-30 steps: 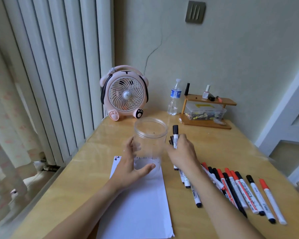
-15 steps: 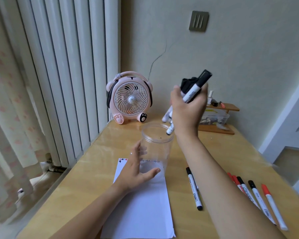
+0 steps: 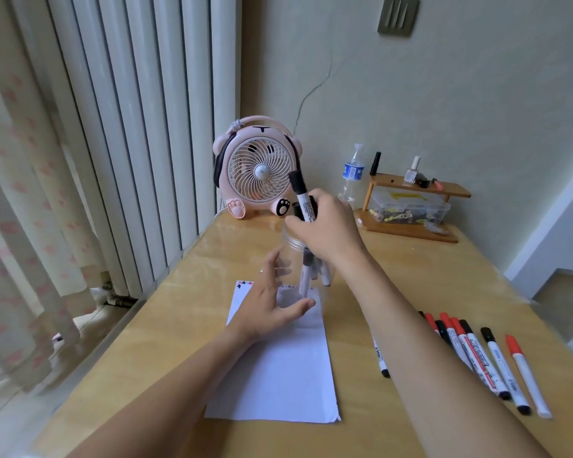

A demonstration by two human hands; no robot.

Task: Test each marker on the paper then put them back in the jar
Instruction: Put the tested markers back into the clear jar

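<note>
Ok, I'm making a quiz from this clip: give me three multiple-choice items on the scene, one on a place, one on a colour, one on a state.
1. Where does the jar stand?
A. on the paper's far end
B. on the wooden shelf
C. beside the bottle

2. What colour is the fan?
A. blue
B. pink
C. green

3. What is the right hand doing?
A. resting flat on the table
B. writing on the paper
C. holding markers over the jar

Answers: 1 A, the jar's base sits on the paper. 2 B, its housing is pink. 3 C, its fingers grip a bunch of markers at the jar's mouth, while the left hand steadies the jar.
</note>
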